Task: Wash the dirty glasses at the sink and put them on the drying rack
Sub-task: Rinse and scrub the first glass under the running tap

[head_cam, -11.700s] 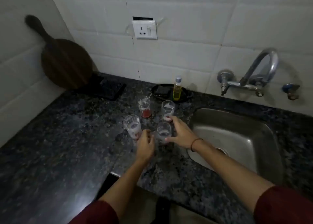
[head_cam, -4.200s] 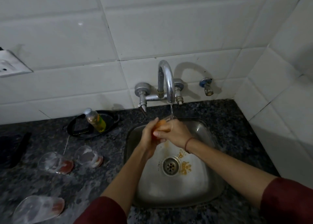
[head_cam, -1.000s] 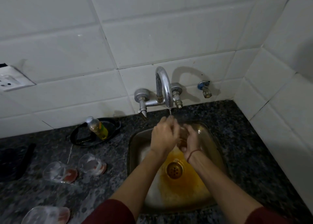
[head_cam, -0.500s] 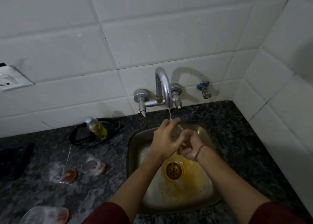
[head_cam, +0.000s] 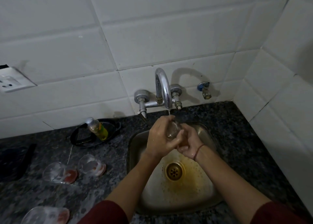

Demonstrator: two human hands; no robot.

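Over the steel sink [head_cam: 135,149], a small clear glass [head_cam: 173,129] sits under the thin stream from the tap [head_cam: 162,90]. My left hand [head_cam: 160,137] grips the glass from the left. My right hand [head_cam: 188,143] curls round its base from the right. Orange-stained water lies around the drain [head_cam: 174,171]. Three dirty glasses with red residue stand on the dark counter: one [head_cam: 57,172] left of the sink, a second [head_cam: 91,165] beside it, and a third [head_cam: 45,215] at the bottom left edge.
A soap bottle [head_cam: 97,128] stands in a black dish [head_cam: 79,137] behind the glasses. A wall socket [head_cam: 11,81] is at the far left, a small valve [head_cam: 205,91] right of the tap. Tiled walls close the back and right side. No drying rack is in view.
Both hands have lifted the glass slightly towards the spout and shifted their grip on it. The orange pool round the drain has thinned since a second ago.
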